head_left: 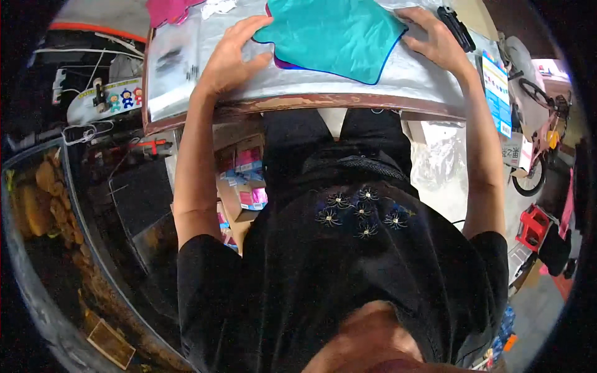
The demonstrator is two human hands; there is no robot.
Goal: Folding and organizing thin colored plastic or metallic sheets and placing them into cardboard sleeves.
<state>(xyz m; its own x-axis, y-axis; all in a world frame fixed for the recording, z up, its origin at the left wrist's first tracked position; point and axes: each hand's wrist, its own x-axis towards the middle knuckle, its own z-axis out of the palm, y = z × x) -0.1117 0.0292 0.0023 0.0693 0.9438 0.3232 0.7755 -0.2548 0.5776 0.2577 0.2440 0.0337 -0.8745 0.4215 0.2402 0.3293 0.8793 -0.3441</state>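
Teal cloth (333,34) lying flat on silver-covered table (323,84), far side from person, purple layer peeking out under its near-left edge. Head view only: left hand (233,53) spread open, fingers touching cloth's left edge, palm down, not gripping anything. Right hand (435,37) same deal, flat on cloth's right edge. Black clip-like thing (456,26) just beside right hand. Pink fabric (166,9) at table's far-left corner. Cardboard boxes (242,180) under table.

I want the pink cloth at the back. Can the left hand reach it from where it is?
Probably yes. The left hand rests on the teal cloth; the pink cloth lies just beyond it, nothing between.
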